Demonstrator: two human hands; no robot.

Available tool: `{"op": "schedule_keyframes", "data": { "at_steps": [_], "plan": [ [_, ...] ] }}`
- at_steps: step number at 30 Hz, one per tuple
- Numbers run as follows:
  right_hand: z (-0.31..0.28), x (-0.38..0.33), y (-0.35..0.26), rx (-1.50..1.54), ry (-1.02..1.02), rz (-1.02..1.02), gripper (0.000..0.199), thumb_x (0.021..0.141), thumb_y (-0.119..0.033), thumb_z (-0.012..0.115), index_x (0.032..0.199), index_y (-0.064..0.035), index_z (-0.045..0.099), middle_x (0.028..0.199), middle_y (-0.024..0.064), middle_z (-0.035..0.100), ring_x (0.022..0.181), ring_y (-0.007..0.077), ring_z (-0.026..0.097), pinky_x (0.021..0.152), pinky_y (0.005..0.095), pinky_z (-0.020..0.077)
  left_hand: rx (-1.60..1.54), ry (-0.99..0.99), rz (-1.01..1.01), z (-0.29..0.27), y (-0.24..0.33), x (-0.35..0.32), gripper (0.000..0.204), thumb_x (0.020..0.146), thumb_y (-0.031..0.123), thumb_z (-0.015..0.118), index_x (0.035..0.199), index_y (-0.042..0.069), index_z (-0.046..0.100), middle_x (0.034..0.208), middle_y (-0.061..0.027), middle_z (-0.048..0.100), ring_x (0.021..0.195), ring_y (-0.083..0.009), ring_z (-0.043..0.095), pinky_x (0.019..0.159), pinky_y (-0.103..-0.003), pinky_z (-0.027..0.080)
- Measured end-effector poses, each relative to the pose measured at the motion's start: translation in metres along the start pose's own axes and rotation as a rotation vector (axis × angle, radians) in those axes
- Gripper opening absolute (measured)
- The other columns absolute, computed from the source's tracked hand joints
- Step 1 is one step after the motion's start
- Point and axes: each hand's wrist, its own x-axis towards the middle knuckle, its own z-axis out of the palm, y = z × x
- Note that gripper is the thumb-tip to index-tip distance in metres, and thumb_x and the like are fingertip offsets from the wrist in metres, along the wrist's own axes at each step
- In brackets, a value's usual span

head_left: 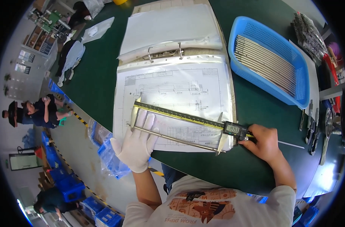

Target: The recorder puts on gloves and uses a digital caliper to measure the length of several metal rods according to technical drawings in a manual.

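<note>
A digital caliper (180, 114) with a black and yellow beam stretches across a technical drawing (168, 81) in an open ring binder. Its jaws stand wide apart at the two ends of a thin metal rod (172, 139). My left hand (136, 147), in a white glove, holds the rod near its left end; the rod crosses its outstretched fingers beside the left jaw. The fingertips reach up to the caliper beam. Bare and bent round the caliper's slide, my right hand (264, 142) grips it just right of the display (234, 129).
A blue plastic basket (269, 89) with several metal rods stands at the right on the green table (93, 81). Beyond it lie hand tools (312, 126) and a dark wrapped bundle (308, 32). Cloths and bags lie far left. Other people sit and work off to the left.
</note>
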Motion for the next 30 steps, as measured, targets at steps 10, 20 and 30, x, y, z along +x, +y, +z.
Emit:
{"op": "schedule_keyframes", "data": {
  "at_steps": [10, 20, 30],
  "plan": [
    [-0.0029, 0.0008, -0.0009, 0.023, -0.022, 0.004, 0.035, 0.066, -0.035, 0.074, 0.069, -0.0069, 0.054, 0.059, 0.0087, 0.053, 0.05, 0.0284, 0.053, 0.045, 0.0364, 0.0397, -0.024, 0.042, 0.025, 0.0038, -0.0022, -0.0016, 0.089, 0.087, 0.053, 0.039, 0.142, 0.0, -0.007, 0.149, -0.0237, -0.005, 0.137, -0.0404, -0.003, 0.107, -0.057, 0.009],
    [-0.0024, 0.0014, 0.0005, 0.015, -0.019, 0.016, 0.036, 0.064, -0.034, 0.075, 0.066, -0.0062, 0.053, 0.058, 0.0089, 0.051, 0.049, 0.0285, 0.052, 0.045, 0.0361, 0.0392, -0.039, 0.056, 0.033, 0.0043, -0.0045, -0.0018, 0.09, 0.087, 0.053, 0.04, 0.142, 0.0, -0.006, 0.148, -0.0236, -0.006, 0.137, -0.0412, -0.004, 0.107, -0.058, 0.009],
    [-0.0045, 0.0007, 0.0005, 0.04, -0.073, 0.029, 0.038, 0.062, -0.036, 0.076, 0.068, -0.0051, 0.055, 0.058, 0.009, 0.051, 0.049, 0.0285, 0.052, 0.045, 0.0363, 0.0386, -0.103, 0.062, 0.02, 0.0065, -0.0027, -0.0072, 0.091, 0.086, 0.048, 0.047, 0.143, 0.001, -0.006, 0.149, -0.0224, -0.007, 0.137, -0.04, -0.007, 0.107, -0.059, 0.007]
  ]
}}
